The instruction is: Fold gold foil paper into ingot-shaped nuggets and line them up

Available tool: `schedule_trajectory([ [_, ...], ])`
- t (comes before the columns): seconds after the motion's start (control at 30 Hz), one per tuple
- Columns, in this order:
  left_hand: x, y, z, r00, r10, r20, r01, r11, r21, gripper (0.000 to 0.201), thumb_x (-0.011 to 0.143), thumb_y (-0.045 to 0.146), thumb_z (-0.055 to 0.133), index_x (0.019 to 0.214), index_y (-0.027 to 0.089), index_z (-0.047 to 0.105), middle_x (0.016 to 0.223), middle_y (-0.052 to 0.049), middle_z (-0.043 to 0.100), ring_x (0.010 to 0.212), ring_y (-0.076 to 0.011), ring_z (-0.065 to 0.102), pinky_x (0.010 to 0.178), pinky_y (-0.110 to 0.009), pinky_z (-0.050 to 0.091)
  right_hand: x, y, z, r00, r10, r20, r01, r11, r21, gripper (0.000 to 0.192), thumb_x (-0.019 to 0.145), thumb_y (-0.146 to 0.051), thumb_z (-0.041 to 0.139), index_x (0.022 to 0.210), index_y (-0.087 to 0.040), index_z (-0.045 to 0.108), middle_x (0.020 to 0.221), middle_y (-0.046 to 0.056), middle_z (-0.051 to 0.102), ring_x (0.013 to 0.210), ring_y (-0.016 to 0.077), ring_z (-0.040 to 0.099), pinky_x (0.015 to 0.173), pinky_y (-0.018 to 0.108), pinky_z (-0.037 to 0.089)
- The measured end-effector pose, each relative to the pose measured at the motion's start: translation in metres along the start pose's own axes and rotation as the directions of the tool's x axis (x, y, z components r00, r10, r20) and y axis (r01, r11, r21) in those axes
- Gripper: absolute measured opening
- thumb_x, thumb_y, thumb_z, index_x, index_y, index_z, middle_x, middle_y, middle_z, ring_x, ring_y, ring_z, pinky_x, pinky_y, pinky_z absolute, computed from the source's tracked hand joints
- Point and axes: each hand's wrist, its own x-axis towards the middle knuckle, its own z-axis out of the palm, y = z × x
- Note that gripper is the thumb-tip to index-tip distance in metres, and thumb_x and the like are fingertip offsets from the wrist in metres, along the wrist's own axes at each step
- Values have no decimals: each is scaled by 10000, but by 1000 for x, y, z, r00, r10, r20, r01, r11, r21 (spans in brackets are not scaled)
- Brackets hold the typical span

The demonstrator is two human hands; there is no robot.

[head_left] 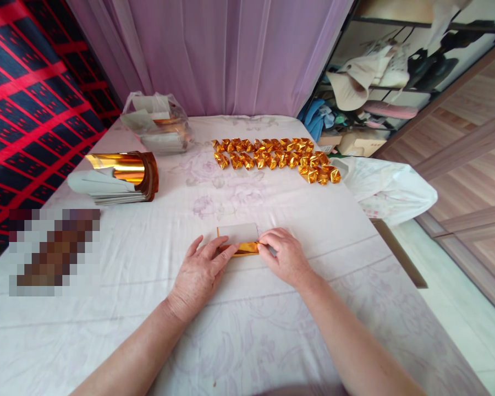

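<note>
A sheet of gold foil paper [237,233] lies on the table in front of me, its pale backing upward at the far part and a gold folded strip along the near edge. My left hand [200,269] rests on its left end with the fingers spread, fingertips on the fold. At the right end my right hand [284,254] pinches the corner of the paper between thumb and fingers. Beyond them stand rows of folded gold paper ingots [272,159]. A curled stack of gold foil paper [130,168] sits to the left.
A clear plastic bag of more paper [159,124] stands at the back left. Blurred by pixels, a brown item [58,247] lies at the left. A white plastic bag [391,187] hangs by the right edge, near shelves [379,82]. A purple curtain [214,55] closes off the back.
</note>
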Motion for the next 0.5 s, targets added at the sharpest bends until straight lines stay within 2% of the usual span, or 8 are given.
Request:
schedule_trajectory([
  [0.17,2,2,-2,999,4,35,-4,1000,14,363,972,243,460,1322,251,555,1335,-123,566,1141,-251,603,1038,-531,435,-1,3,6,998,10,-68,-10,1000,-7,152,846,-150,543,731,-221,612,817,39,694,809,194,611,781,327,467],
  [0.33,2,3,-3,999,26,36,-27,999,20,398,948,306,502,1325,188,551,1385,-169,503,1161,-280,578,1006,-501,475,-1,3,7,996,7,-93,-9,1000,-17,138,852,-155,558,741,-218,613,820,40,695,809,197,611,776,330,467],
  [0.5,1,7,-4,997,3,83,-5,999,32,414,947,335,500,1325,178,561,1389,-155,531,1167,-305,577,1053,-555,415,-1,1,8,996,24,-84,-26,999,-32,137,862,-164,558,749,-223,609,832,42,696,823,201,608,790,340,466],
])
